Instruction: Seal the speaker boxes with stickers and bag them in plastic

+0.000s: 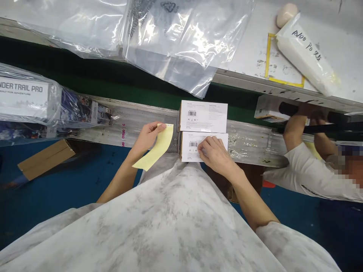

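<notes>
My left hand [146, 136] is closed, pinching the top end of a curved yellow label strip [161, 145], which hangs down beside the boxes. Faint small marks show along the strip's upper edge. Two white boxes with printed barcodes lie side by side on the bench in front of me, the far box [210, 117] just behind the near box [187, 154]. On the near box rests my right hand [216, 153], fingers bent and pressed together to the right of the barcode. Whatever lies under those fingertips, if anything, is hidden.
Plastic-wrapped packages [25, 94] lie on the left. Clear plastic bags [184, 37] overhang the upper shelf, where a white tapered packet [306, 56] also lies. At right, a co-worker's arms [293, 132] reach toward another white box [266, 107]. A cardboard box [47, 158] sits below, left.
</notes>
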`<state>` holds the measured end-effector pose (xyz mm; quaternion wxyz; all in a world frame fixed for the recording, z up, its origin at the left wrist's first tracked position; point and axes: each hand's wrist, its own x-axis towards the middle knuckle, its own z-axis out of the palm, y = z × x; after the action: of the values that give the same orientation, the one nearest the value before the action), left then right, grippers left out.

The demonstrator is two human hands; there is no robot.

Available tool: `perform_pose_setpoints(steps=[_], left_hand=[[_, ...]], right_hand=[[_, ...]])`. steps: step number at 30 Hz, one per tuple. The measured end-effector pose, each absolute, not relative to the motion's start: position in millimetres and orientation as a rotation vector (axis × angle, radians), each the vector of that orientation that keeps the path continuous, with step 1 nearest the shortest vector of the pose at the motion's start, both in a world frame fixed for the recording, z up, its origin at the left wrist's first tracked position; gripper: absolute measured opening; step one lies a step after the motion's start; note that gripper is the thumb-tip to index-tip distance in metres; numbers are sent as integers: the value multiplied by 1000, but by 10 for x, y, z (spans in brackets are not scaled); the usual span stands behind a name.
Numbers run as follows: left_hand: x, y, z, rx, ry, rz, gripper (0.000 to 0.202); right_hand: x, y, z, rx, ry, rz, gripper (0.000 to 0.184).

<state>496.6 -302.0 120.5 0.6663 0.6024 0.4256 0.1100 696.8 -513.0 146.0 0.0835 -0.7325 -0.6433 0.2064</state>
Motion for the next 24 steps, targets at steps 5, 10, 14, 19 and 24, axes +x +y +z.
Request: perform_pose_setpoints(steps=[5,10,14,19,24], left_hand=[[5029,-3046,1269,1439,896,279,39],[5297,-3250,1492,1580,799,333,36],[5626,-3370,1657,1782,616,487,31],[5854,-3315,1756,1898,537,495,26],[6025,-3167,1822,2059,225,323,15]], right_hand=[[6919,-5166,1411,-2201,-1649,641,15],[6872,-5080,1518,-1766,-926,946,24],[6826,-4924,1573,-1309,-678,1379,43],[7010,-4978,1527,-1323,-547,1346,42],[7572,-5196,1615,-1535,-605,1176,33]])
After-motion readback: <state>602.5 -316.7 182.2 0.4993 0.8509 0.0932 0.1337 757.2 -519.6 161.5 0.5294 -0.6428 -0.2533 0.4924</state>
